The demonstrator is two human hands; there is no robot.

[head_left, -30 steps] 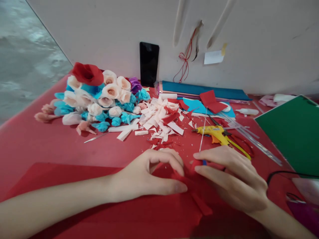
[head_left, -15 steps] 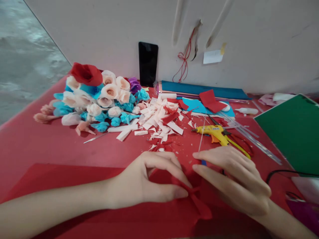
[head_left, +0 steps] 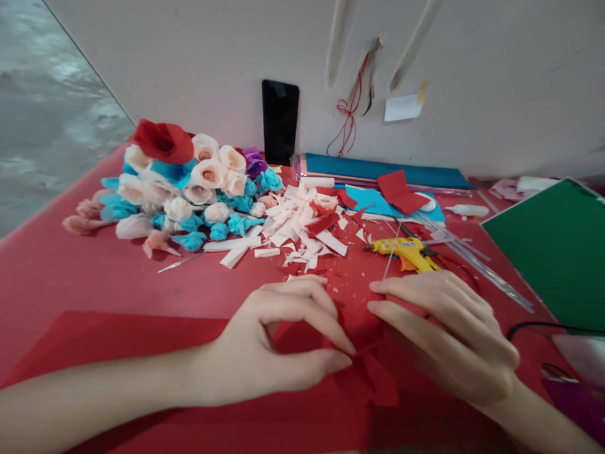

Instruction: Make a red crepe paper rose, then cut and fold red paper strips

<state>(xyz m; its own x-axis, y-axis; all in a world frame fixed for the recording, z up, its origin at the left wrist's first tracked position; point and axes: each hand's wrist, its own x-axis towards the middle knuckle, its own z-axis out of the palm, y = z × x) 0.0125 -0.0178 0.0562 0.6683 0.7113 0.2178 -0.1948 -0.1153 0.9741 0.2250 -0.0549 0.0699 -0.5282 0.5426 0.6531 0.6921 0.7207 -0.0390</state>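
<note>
The person's left hand [head_left: 288,343] holds thumb and forefinger almost together, pinching the edge of a piece of red paper [head_left: 382,381], which lies between the two hands. The right hand [head_left: 444,343] grips a thin white stick [head_left: 390,258] between its fingers; the stick leans toward one o'clock and crosses in front of a yellow glue gun [head_left: 414,253].

Around the red paper, the glue gun lies at one o'clock, just beyond the right hand, which hides part of its handle. Clear sticks [head_left: 486,272] slant away at two o'clock, a green board [head_left: 551,252] beyond them. A heap of paper scraps [head_left: 293,217] crowds eleven o'clock, with paper flowers [head_left: 208,173] piled at ten. At nine o'clock a red sheet [head_left: 137,331] spreads beneath the left forearm.
</note>
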